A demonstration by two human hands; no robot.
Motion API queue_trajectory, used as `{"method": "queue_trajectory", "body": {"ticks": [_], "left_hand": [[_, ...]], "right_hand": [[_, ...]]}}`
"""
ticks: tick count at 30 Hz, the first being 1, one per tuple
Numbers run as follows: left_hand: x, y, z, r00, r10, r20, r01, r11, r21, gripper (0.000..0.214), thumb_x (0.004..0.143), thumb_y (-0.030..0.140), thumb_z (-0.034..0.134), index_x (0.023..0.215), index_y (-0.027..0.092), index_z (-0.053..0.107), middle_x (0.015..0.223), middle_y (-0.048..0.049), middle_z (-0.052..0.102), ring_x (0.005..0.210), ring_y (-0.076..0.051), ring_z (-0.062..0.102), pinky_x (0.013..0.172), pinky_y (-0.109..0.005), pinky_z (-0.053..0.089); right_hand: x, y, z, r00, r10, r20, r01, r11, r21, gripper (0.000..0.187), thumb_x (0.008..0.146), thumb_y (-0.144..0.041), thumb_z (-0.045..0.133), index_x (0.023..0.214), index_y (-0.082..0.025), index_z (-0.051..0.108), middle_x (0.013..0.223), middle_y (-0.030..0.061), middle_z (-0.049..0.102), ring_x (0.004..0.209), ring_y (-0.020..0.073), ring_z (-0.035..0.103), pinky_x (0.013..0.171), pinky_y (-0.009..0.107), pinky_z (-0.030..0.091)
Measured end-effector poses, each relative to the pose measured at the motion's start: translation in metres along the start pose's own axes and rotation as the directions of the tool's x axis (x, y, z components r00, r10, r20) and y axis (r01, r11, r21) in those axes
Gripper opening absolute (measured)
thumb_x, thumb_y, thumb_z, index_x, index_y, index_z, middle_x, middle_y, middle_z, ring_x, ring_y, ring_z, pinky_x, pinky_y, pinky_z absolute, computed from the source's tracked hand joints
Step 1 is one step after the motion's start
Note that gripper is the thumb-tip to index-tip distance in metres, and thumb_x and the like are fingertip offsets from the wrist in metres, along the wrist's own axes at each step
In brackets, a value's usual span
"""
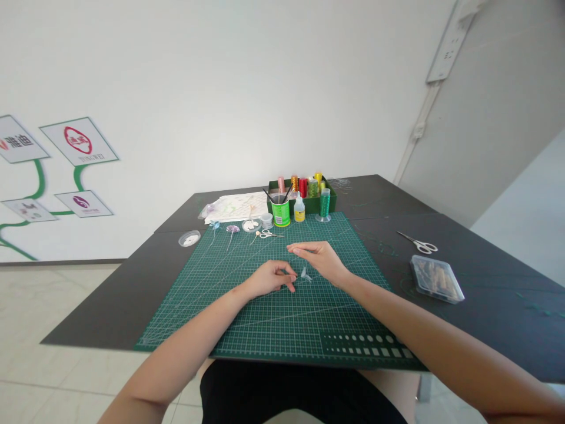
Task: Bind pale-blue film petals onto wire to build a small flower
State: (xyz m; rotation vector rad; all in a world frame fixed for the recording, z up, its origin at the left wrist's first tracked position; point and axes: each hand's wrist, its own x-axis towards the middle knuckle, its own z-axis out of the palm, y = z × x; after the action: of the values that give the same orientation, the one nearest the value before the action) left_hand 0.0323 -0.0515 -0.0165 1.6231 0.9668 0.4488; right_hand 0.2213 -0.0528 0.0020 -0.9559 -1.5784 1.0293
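My left hand [272,277] is low over the green cutting mat [247,318], thumb and forefinger pinched together. From that pinch a small pale blue, petal-like flower piece [305,274] sticks out to the right, its stem hidden or too thin to make out. Just above and to the right, my right hand [324,259] has its fingertips pressed together, pointing left. Whatever lies in that pinch, if anything, is too fine to see. Beyond the hands lie white-handled small scissors [265,234], a blue flower [215,225] and a purple flower [232,229] on thin stems.
A green can with tools [281,214], a glue bottle [299,209], a teal thread spool [325,203] and a green box of spools [314,205] stand at the back. Larger scissors [421,244] and a clear plastic box [436,278] lie right. A small dish [189,238] sits left.
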Motion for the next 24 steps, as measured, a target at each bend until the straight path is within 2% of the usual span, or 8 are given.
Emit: {"method": "queue_trajectory", "body": {"ticks": [4, 7, 18, 21, 24], "left_hand": [[0.001, -0.002, -0.002, 0.999, -0.041, 0.019, 0.042, 0.998, -0.036, 0.035, 0.075, 0.048, 0.065, 0.084, 0.015, 0.059, 0.067, -0.0038, 0.070, 0.036, -0.003, 0.031, 0.038, -0.019, 0.023], [0.001, -0.002, -0.003, 0.998, -0.061, 0.024, 0.063, 0.997, -0.055, 0.036, 0.074, 0.049, 0.065, 0.084, 0.015, 0.059, 0.069, -0.0038, 0.070, 0.036, -0.002, 0.030, 0.038, -0.019, 0.022], [-0.002, 0.004, -0.010, 0.994, -0.089, 0.063, 0.093, 0.993, -0.074, 0.038, 0.075, 0.051, 0.065, 0.085, 0.015, 0.060, 0.073, -0.0047, 0.069, 0.038, -0.002, 0.030, 0.037, -0.019, 0.016], [-0.002, 0.005, -0.010, 0.993, -0.096, 0.073, 0.101, 0.992, -0.073, 0.038, 0.075, 0.051, 0.064, 0.087, 0.015, 0.061, 0.074, -0.0046, 0.069, 0.038, -0.002, 0.030, 0.037, -0.019, 0.017], [-0.002, 0.004, -0.009, 0.993, -0.081, 0.089, 0.087, 0.994, -0.068, 0.034, 0.076, 0.048, 0.065, 0.085, 0.015, 0.061, 0.071, -0.0036, 0.068, 0.038, -0.002, 0.029, 0.038, -0.019, 0.018]], "right_hand": [[-0.002, -0.002, 0.002, 0.992, 0.124, 0.032, -0.126, 0.991, 0.044, 0.027, 0.079, -0.039, 0.063, 0.090, -0.019, 0.076, 0.085, 0.0069, 0.075, 0.061, 0.0152, 0.060, 0.046, 0.024, 0.042], [-0.003, -0.004, 0.001, 0.987, 0.153, 0.059, -0.156, 0.986, 0.065, 0.027, 0.078, -0.039, 0.064, 0.090, -0.018, 0.076, 0.080, 0.0072, 0.075, 0.049, 0.0104, 0.050, 0.040, 0.021, 0.033], [-0.003, -0.009, -0.003, 0.983, 0.129, 0.127, -0.140, 0.987, 0.079, 0.026, 0.076, -0.039, 0.066, 0.086, -0.016, 0.076, 0.077, 0.0077, 0.075, 0.048, 0.0093, 0.047, 0.037, 0.020, 0.028], [-0.004, -0.010, -0.004, 0.979, 0.116, 0.166, -0.134, 0.986, 0.104, 0.026, 0.077, -0.039, 0.066, 0.087, -0.017, 0.075, 0.077, 0.0075, 0.075, 0.048, 0.0094, 0.049, 0.037, 0.020, 0.030], [-0.004, -0.010, -0.003, 0.982, 0.113, 0.150, -0.130, 0.986, 0.105, 0.024, 0.076, -0.037, 0.068, 0.086, -0.017, 0.076, 0.079, 0.0074, 0.075, 0.052, 0.0112, 0.054, 0.040, 0.021, 0.037]]}}
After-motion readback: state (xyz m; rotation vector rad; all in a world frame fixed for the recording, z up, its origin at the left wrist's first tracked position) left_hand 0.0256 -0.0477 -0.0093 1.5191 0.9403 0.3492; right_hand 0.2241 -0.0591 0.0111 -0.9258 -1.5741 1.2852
